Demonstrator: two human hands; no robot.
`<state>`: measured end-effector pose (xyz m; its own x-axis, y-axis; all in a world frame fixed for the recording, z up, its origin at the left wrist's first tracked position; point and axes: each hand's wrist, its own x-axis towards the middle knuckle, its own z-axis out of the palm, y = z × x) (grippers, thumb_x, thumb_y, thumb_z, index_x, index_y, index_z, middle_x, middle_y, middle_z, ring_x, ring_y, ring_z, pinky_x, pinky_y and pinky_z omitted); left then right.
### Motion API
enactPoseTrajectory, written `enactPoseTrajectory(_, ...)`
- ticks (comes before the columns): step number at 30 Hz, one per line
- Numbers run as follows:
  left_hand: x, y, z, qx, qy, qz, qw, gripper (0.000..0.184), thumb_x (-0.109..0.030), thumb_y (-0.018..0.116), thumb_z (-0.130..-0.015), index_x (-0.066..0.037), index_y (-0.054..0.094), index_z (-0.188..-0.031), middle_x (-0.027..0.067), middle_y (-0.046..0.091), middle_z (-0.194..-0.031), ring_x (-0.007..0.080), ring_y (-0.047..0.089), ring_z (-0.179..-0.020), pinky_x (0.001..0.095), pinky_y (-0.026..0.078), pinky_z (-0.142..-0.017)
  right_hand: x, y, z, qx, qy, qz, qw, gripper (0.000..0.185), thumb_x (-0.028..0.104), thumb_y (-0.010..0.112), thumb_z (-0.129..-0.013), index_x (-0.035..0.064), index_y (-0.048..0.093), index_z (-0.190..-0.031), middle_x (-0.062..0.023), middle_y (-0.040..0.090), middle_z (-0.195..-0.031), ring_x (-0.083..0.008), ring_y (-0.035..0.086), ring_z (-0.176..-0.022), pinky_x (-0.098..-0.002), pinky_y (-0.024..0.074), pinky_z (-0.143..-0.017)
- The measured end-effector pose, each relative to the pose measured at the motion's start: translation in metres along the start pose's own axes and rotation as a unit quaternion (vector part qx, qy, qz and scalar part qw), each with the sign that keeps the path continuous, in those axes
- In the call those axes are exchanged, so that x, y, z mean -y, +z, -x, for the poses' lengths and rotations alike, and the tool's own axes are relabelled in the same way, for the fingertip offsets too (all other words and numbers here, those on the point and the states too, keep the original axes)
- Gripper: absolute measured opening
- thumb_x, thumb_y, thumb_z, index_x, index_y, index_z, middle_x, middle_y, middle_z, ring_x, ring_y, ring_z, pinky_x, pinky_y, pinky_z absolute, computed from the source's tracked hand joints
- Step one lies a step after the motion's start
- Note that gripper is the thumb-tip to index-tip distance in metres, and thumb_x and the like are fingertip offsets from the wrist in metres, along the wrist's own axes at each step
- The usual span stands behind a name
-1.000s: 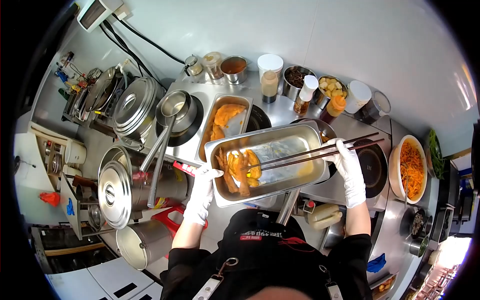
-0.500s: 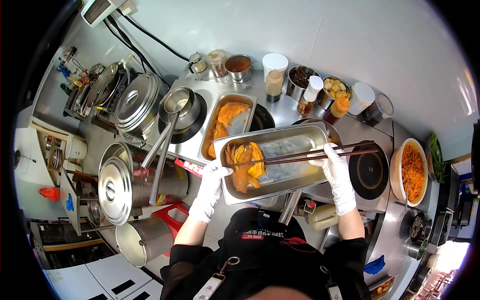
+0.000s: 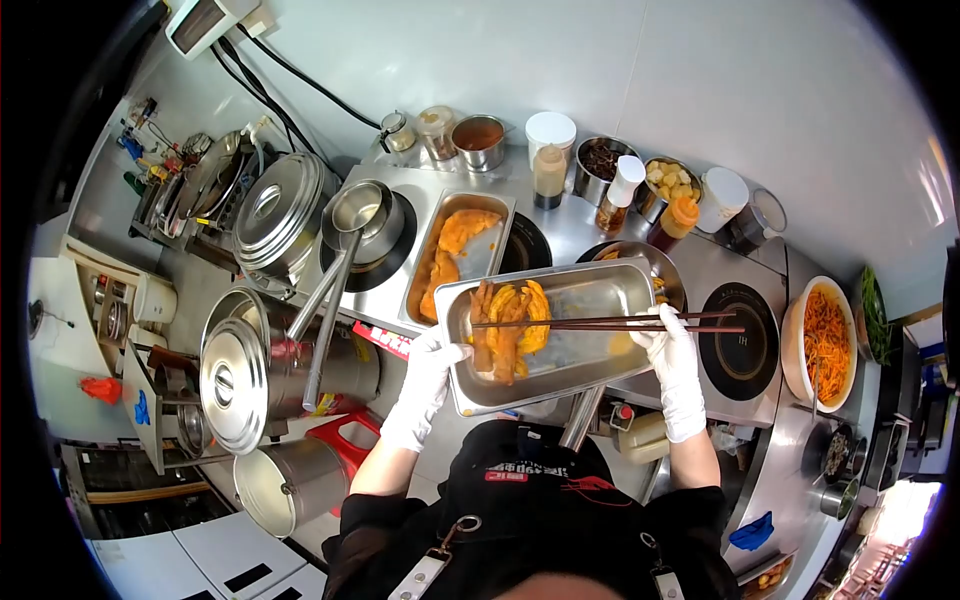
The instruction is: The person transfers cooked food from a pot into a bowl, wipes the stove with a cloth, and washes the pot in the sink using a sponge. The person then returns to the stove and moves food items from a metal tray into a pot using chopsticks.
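My left hand (image 3: 428,372), in a white glove, grips the left end of a steel tray (image 3: 560,384), its thumb over the rim. Brown and yellow food pieces (image 3: 508,325) lie at the tray's left side. In my gloved right hand (image 3: 670,362), at the tray's right end, is a pair of dark chopsticks (image 3: 620,324). They run left across the tray, their tips over the food. Behind the held tray, a second steel tray (image 3: 488,250) with orange pieces (image 3: 462,232) rests on the counter. A pan (image 3: 668,278) is partly hidden by the held tray.
Bottles (image 3: 548,178) and containers (image 3: 597,170) line the wall. A pot with a ladle (image 3: 358,215) sits on a left burner. At right are a black burner (image 3: 738,338) and a bowl of orange shreds (image 3: 825,345). Large pots (image 3: 235,385) stand at left.
The held tray has moved slightly right and levelled. The chopsticks have swung from a slant to nearly level, and their tips have shifted left over the food.
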<state>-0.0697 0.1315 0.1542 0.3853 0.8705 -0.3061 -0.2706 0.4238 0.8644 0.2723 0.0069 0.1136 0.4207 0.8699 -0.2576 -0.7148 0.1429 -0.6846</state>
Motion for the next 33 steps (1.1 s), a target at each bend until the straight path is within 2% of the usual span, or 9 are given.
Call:
enactPoseTrajectory(5, -0.001, -0.003, -0.001, -0.001, 0.002, -0.021, 1.000, 0.024, 0.006, 0.063, -0.076, 0.004, 0.065, -0.100, 0.0079, 0.069, -0.092, 0.0132, 0.064, -0.077, 0.0269, 0.053, -0.074, 0.006, -0.017, 0.007, -0.005, -0.007, -0.021, 1.000, 0.019, 0.022, 0.056, -0.095, 0.0044, 0.063, -0.094, -0.0139, 0.069, -0.089, -0.0254, 0.070, -0.083, -0.0387, 0.0611, -0.072)
enactPoseTrajectory(11, 0.015, -0.020, -0.013, -0.034, 0.014, -0.034, 0.999, 0.023, 0.003, 0.066, -0.072, 0.002, 0.067, -0.095, 0.0068, 0.068, -0.090, 0.0150, 0.063, -0.079, 0.0268, 0.051, -0.077, 0.020, -0.043, 0.019, -0.050, -0.027, -0.074, 0.996, 0.021, 0.022, 0.056, -0.095, 0.0031, 0.064, -0.094, -0.0163, 0.069, -0.090, -0.0271, 0.070, -0.083, -0.0406, 0.0603, -0.074)
enactPoseTrajectory(15, 0.018, -0.036, -0.018, -0.054, 0.028, -0.028, 0.998, 0.026, 0.003, 0.066, -0.072, 0.001, 0.067, -0.097, 0.0061, 0.068, -0.092, 0.0156, 0.063, -0.082, 0.0278, 0.049, -0.082, 0.042, -0.065, 0.031, -0.071, -0.087, -0.102, 0.988, 0.022, 0.022, 0.057, -0.095, 0.0013, 0.063, -0.094, -0.0159, 0.069, -0.090, -0.0273, 0.070, -0.085, -0.0384, 0.0607, -0.074)
enactPoseTrajectory(20, 0.006, -0.063, -0.013, -0.079, 0.044, -0.041, 0.995, 0.025, 0.003, 0.063, -0.071, 0.001, 0.068, -0.096, 0.0059, 0.068, -0.091, 0.0152, 0.063, -0.080, 0.0278, 0.049, -0.082, 0.062, -0.102, 0.052, -0.186, -0.149, -0.162, 0.958, 0.019, 0.018, 0.063, -0.092, 0.0000, 0.060, -0.095, -0.0161, 0.066, -0.096, -0.0286, 0.067, -0.090, -0.0430, 0.0569, -0.086)
enactPoseTrajectory(23, -0.001, -0.072, -0.006, -0.096, 0.069, -0.023, 0.993, 0.023, 0.001, 0.065, -0.070, 0.000, 0.066, -0.093, 0.0065, 0.067, -0.090, 0.0160, 0.063, -0.078, 0.0292, 0.051, -0.081, 0.058, -0.123, 0.057, -0.240, -0.171, -0.138, 0.946, 0.020, 0.019, 0.058, -0.095, -0.0009, 0.058, -0.098, -0.0166, 0.066, -0.096, -0.0287, 0.066, -0.093, -0.0431, 0.0555, -0.088)
enactPoseTrajectory(30, -0.009, -0.090, 0.004, -0.153, 0.087, -0.028, 0.984, 0.025, -0.001, 0.063, -0.073, 0.002, 0.063, -0.097, 0.0094, 0.067, -0.093, 0.0181, 0.063, -0.081, 0.0303, 0.051, -0.083, 0.007, -0.132, 0.043, -0.367, -0.152, -0.157, 0.904, 0.017, 0.015, 0.051, -0.097, -0.0018, 0.055, -0.100, -0.0160, 0.063, -0.094, -0.0309, 0.064, -0.091, -0.0484, 0.0525, -0.092)
enactPoseTrajectory(33, -0.010, -0.089, 0.005, -0.157, 0.090, -0.026, 0.983, 0.025, -0.002, 0.063, -0.073, 0.002, 0.063, -0.097, 0.0094, 0.067, -0.093, 0.0182, 0.063, -0.081, 0.0304, 0.051, -0.082, -0.012, -0.122, 0.030, -0.384, -0.211, -0.159, 0.885, 0.018, 0.015, 0.053, -0.096, -0.0028, 0.054, -0.101, -0.0148, 0.062, -0.095, -0.0325, 0.064, -0.093, -0.0497, 0.0518, -0.093)
